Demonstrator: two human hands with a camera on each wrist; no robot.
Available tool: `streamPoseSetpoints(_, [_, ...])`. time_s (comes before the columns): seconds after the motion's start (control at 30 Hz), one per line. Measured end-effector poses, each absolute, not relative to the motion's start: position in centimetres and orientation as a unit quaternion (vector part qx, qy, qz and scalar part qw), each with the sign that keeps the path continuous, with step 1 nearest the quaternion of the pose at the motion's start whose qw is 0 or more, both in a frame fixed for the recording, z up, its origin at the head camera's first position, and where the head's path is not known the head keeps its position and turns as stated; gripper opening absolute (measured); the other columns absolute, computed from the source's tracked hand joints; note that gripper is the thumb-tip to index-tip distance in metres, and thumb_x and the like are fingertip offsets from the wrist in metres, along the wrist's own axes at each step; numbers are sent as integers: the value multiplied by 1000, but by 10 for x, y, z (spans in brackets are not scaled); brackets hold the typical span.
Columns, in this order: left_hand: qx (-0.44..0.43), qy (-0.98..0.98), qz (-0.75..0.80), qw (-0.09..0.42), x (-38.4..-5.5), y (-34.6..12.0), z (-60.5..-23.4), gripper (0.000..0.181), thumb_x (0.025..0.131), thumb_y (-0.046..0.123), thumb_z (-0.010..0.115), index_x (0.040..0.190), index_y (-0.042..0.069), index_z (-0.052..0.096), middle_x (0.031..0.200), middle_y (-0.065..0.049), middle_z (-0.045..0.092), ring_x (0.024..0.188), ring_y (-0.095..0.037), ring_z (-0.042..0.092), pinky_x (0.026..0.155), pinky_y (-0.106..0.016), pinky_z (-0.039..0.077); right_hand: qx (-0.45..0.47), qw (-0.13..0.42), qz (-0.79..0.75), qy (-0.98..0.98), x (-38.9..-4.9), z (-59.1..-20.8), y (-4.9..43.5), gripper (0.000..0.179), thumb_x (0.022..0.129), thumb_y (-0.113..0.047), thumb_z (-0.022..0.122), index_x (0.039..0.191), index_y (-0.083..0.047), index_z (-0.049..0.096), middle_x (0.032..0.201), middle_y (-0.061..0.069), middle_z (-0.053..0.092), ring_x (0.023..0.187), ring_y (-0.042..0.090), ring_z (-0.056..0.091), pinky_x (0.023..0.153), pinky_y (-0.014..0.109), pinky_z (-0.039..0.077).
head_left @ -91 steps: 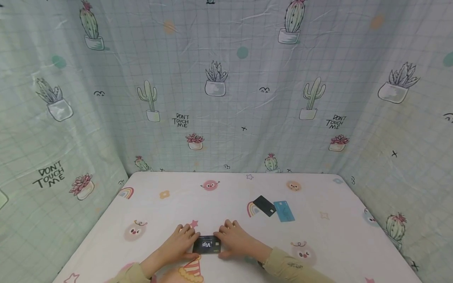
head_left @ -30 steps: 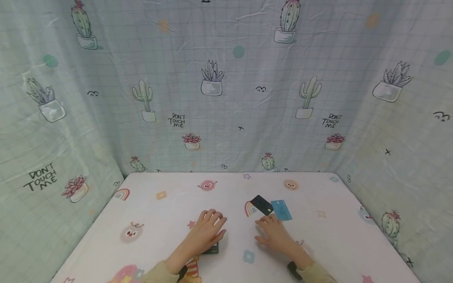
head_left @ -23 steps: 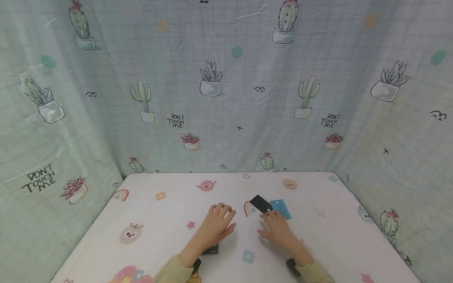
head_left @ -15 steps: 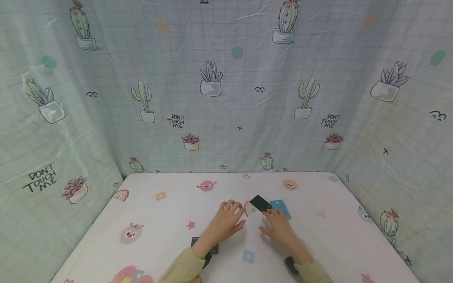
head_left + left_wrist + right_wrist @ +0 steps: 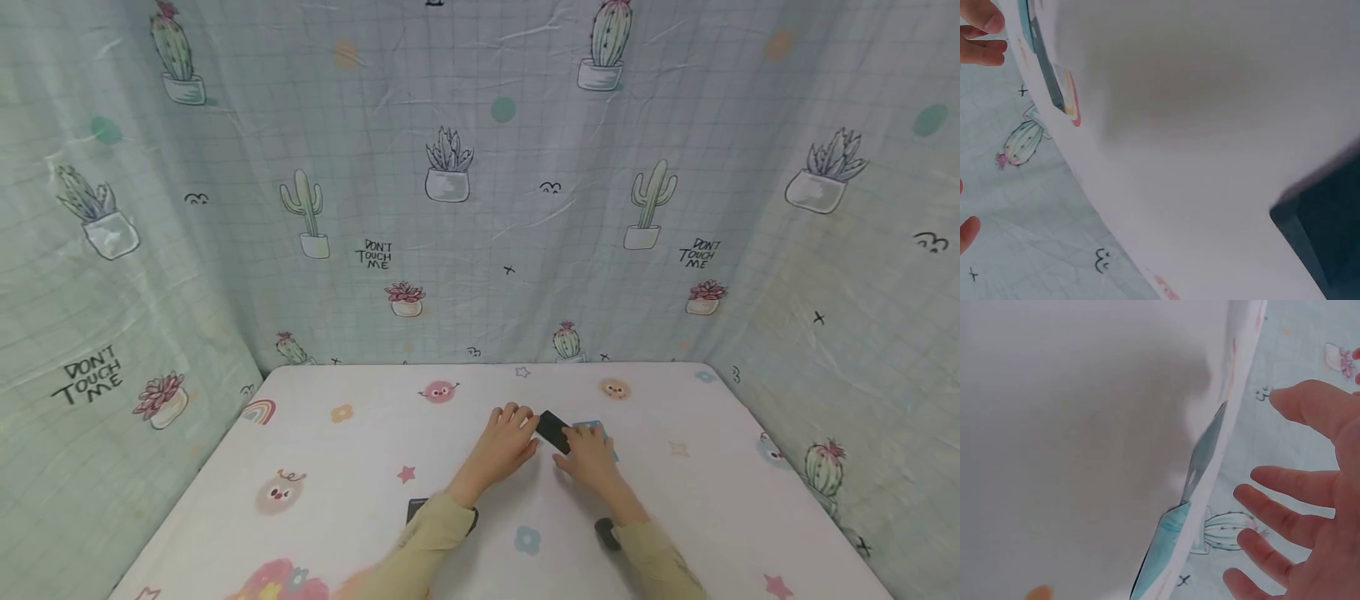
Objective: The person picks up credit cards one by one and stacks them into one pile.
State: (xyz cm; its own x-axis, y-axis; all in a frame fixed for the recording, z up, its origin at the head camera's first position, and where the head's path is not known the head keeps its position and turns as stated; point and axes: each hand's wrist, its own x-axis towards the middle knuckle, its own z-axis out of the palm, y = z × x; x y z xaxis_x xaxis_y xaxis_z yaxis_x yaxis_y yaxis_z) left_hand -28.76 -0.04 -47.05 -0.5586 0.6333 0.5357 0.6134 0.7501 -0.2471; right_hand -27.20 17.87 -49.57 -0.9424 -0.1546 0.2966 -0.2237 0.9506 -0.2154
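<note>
A pale cloth backdrop [image 5: 465, 321] printed with potted cacti and the words "DON'T TOUCH ME" hangs behind and to both sides of a white table [image 5: 712, 533]. Over the table reach a person's two forearms in light tan sleeves, the left sleeve [image 5: 429, 537] angling toward the middle and the right sleeve [image 5: 654, 554] coming from the near right.

The left hand [image 5: 502, 443] is loosely open with nothing in its hold, its fingertips just beside the left end of a black card [image 5: 553, 430]. The right hand [image 5: 589, 457] is open too, its fingers spread apart in the right wrist view and gripping nothing; in the head view they overlap the blue card [image 5: 588, 424], and whether they touch it cannot be told.

The black card and the blue card lie side by side on the table's right half, between and beyond the hands. A dark card [image 5: 416, 507] lies nearer the person, mostly hidden by the left sleeve. Smallest is a black wrist device [image 5: 607, 535] beside the right cuff.
</note>
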Motion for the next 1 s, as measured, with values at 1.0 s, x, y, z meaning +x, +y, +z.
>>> streamPoseSetpoints(1.0, [-292,-938,130,137,-330,28,-513,49,87,47,45,132,28,41,134,11,44,119,-14,43,91,-38,42,77,50,69,-993,-312,-506,187,56,78,-44,62,112,-1,54,106,21,49,99,36,39,81,59,33])
